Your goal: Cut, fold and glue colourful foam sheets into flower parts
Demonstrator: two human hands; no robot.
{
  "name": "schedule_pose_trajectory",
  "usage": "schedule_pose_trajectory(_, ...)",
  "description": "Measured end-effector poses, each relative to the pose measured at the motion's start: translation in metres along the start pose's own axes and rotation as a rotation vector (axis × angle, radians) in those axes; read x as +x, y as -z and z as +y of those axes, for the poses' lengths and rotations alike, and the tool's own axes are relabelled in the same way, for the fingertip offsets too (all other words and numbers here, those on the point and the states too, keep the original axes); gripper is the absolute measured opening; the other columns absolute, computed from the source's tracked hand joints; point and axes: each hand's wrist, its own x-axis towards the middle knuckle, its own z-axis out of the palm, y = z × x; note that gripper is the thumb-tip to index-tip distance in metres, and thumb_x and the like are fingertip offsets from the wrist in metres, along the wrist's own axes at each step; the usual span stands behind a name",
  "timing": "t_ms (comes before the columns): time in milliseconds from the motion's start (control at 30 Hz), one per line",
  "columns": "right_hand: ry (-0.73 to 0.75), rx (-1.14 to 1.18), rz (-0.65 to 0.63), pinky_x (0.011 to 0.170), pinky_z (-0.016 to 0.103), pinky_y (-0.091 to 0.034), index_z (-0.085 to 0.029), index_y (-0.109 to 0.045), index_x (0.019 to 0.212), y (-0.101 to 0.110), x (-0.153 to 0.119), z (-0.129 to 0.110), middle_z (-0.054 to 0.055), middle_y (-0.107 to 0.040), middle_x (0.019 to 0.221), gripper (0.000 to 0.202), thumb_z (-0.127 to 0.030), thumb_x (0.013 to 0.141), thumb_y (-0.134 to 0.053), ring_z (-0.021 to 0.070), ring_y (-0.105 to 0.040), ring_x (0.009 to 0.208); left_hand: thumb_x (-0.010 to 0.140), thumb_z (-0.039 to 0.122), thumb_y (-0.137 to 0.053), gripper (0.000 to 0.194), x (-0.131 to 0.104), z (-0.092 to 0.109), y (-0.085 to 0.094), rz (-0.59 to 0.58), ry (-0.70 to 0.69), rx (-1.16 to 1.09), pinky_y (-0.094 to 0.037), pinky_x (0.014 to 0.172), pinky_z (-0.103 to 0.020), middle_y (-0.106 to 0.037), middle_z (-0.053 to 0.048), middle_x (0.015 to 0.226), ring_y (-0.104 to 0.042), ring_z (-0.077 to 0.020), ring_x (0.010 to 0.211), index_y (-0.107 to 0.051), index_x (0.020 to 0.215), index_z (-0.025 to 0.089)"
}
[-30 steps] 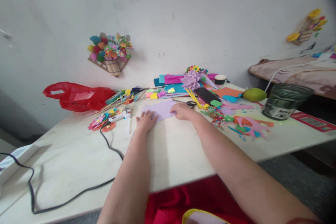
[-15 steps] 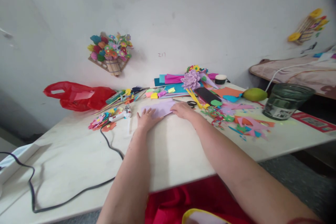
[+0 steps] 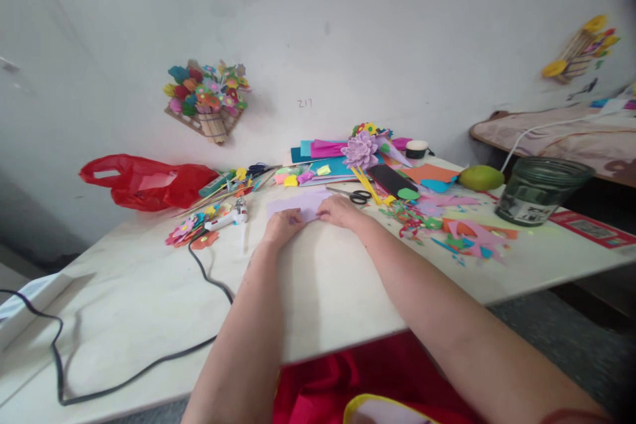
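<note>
A pale lilac sheet (image 3: 298,201) lies on the white table in front of me. At its near left edge is my left hand (image 3: 284,228), fingers drawn together on the sheet's edge. My right hand (image 3: 340,211) pinches the near right edge, fingers closed. The hands are a short distance apart. Black-handled scissors (image 3: 360,197) rest just beyond my right hand. A white glue gun (image 3: 229,218) lies left of the sheet, beside several foam flowers (image 3: 185,228).
On the white table (image 3: 149,305), a black cord (image 3: 149,362) runs along the left. A red plastic bag (image 3: 149,183) is at the back left. Colourful scraps (image 3: 472,238), a phone (image 3: 391,181), a green fruit (image 3: 481,178) and a glass jar (image 3: 539,192) are to the right. A lilac flower (image 3: 361,150) stands behind.
The spread fingers of my left hand have drawn in and closed at the sheet's near edge. My right hand has shifted slightly left and nearer to me.
</note>
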Motion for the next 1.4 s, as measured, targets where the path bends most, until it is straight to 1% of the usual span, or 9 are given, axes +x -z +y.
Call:
schedule_pose_trajectory(167,-0.007,0.06,-0.028,0.077,0.021,-0.039,-0.025,-0.069,0.086,-0.002,0.001,-0.007,0.001,-0.066,0.093,0.018,-0.024,0.078,-0.053,0.0146,-0.057,0.089,0.063,0.032,-0.06,0.013,0.001,-0.003,-0.001,-0.007,-0.003,-0.036,-0.042,0.082,-0.026,-0.062,-0.002,0.11,-0.058,-0.0186,0.096,-0.063,0.067,0.021)
schedule_pose_trajectory(333,-0.022,0.141,0.013,0.077,0.023,-0.038,-0.024,-0.068,0.089,-0.005,0.002,-0.009,0.001,-0.066,0.094,0.017,-0.026,0.076,-0.057,0.015,-0.055,0.092,0.063,0.035,-0.06,0.018,0.0,-0.003,0.001,-0.031,-0.013,-0.125,-0.042,0.081,-0.025,-0.066,-0.003,0.1,-0.058,-0.0179,0.093,-0.063,0.069,0.019)
schedule_pose_trajectory(467,-0.017,0.195,0.034,0.075,0.023,-0.038,-0.022,-0.067,0.084,-0.01,0.004,-0.011,0.001,-0.065,0.089,0.013,-0.023,0.075,-0.058,0.0145,-0.054,0.089,0.061,0.036,-0.061,0.021,-0.002,-0.003,0.002,-0.03,0.011,-0.149,-0.043,0.078,-0.026,-0.065,-0.003,0.1,-0.06,-0.0167,0.086,-0.062,0.074,0.019)
schedule_pose_trajectory(700,-0.048,0.285,0.044,0.075,0.022,-0.038,-0.02,-0.067,0.076,-0.018,0.008,-0.008,0.002,-0.064,0.089,0.008,-0.021,0.073,-0.059,0.0142,-0.053,0.089,0.061,0.033,-0.061,0.016,-0.005,0.002,0.006,-0.046,0.042,-0.173,-0.042,0.074,-0.027,-0.064,-0.005,0.103,-0.059,-0.018,0.083,-0.06,0.063,0.018)
schedule_pose_trajectory(967,-0.105,0.213,0.045,0.073,0.022,-0.038,-0.019,-0.066,0.074,-0.016,0.009,-0.015,0.003,-0.063,0.09,0.012,-0.028,0.076,-0.057,0.0148,-0.052,0.088,0.063,0.031,-0.058,0.014,-0.002,0.002,0.005,-0.045,0.045,-0.096,-0.041,0.07,-0.026,-0.066,-0.004,0.098,-0.059,-0.0185,0.079,-0.06,0.06,0.018)
schedule_pose_trajectory(1067,-0.127,0.159,0.04,0.074,0.023,-0.037,-0.019,-0.066,0.074,-0.014,0.009,-0.017,0.004,-0.062,0.091,0.016,-0.032,0.077,-0.057,0.0156,-0.052,0.087,0.065,0.032,-0.056,0.014,0.0,0.0,0.004,-0.052,0.039,-0.039,-0.041,0.068,-0.026,-0.067,-0.004,0.091,-0.059,-0.0187,0.078,-0.061,0.063,0.018)
schedule_pose_trajectory(1167,-0.155,0.108,0.025,0.075,0.024,-0.037,-0.019,-0.066,0.075,-0.012,0.009,-0.02,0.005,-0.062,0.093,0.019,-0.035,0.077,-0.056,0.017,-0.052,0.088,0.066,0.032,-0.055,0.016,0.0,0.002,0.004,-0.061,0.04,0.017,-0.042,0.068,-0.026,-0.067,-0.005,0.092,-0.059,-0.019,0.078,-0.062,0.067,0.018)
schedule_pose_trajectory(1333,-0.19,0.049,0.011,0.079,0.027,-0.036,-0.018,-0.066,0.078,-0.012,0.01,-0.022,0.007,-0.06,0.096,0.024,-0.039,0.077,-0.055,0.0186,-0.05,0.091,0.071,0.033,-0.051,0.021,0.0,0.005,0.005,-0.082,0.045,0.089,-0.042,0.074,-0.027,-0.066,-0.006,0.091,-0.059,-0.0202,0.084,-0.064,0.075,0.017)
schedule_pose_trajectory(1400,-0.192,0.028,0.018,0.079,0.027,-0.036,-0.018,-0.066,0.077,-0.012,0.01,-0.022,0.007,-0.061,0.095,0.025,-0.041,0.077,-0.055,0.0193,-0.05,0.092,0.072,0.033,-0.051,0.021,0.001,0.005,0.004,-0.083,0.041,0.113,-0.042,0.077,-0.027,-0.066,-0.007,0.096,-0.058,-0.02,0.088,-0.064,0.078,0.017)
